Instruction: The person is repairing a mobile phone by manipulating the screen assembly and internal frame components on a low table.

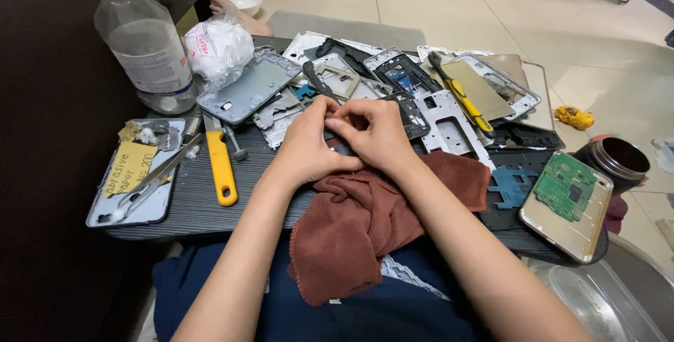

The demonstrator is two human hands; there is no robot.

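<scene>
Your left hand [307, 147] and right hand [375, 133] meet over the middle of the table [189, 205], fingers of both curled in and pinching one small dark part [342, 147] between them; so much of it is covered that you cannot tell its exact shape, only that it is flat, dark and thin, much like the phone frames [393, 75] heaped just behind. It sits at the near edge of that heap, right above the brown cloth [358, 226], which drapes from the table onto your lap, probably so anything that slips lands soft and close. Both thumbs press from the near side, which looks like a grip meant to steady the part rather than lift it. A yellow-handled tool [221, 166] lies just left of your left hand, within easy reach, beside a tray [126, 205] with tweezers. A clear bottle [144, 40] stands at the far left corner, and a green circuit board [566, 186] rests well to your right.
</scene>
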